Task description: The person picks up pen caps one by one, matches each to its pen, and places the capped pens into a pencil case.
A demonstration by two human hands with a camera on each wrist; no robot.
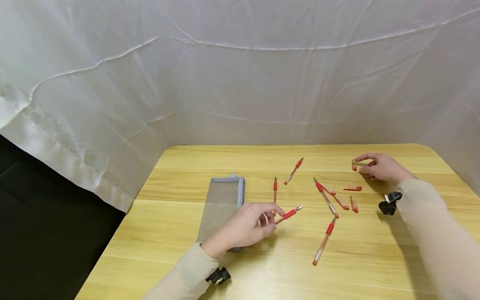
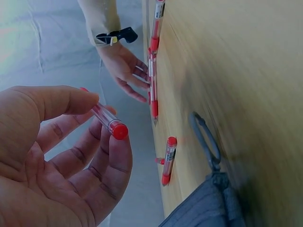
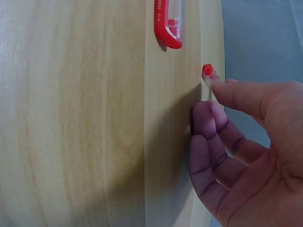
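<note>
1. Left hand [image 1: 245, 227], near the table's [image 1: 375, 266] centre, pinches a red pen [image 1: 288, 214] pointing toward 2 o'clock.
2. Right hand [image 1: 378, 167], at 2 o'clock from it, pinches a pen cap [image 1: 354, 165].
3. A grey mesh pouch [image 1: 221, 204] lies at 10 o'clock of the left hand.

The left hand [image 1: 245, 227] lies near the middle, fingers curled in a pinching grip. The right hand [image 1: 378, 166] reaches far right, fingertips [image 3: 222, 90] seemingly pinched together, both forearms sleeved.
</note>
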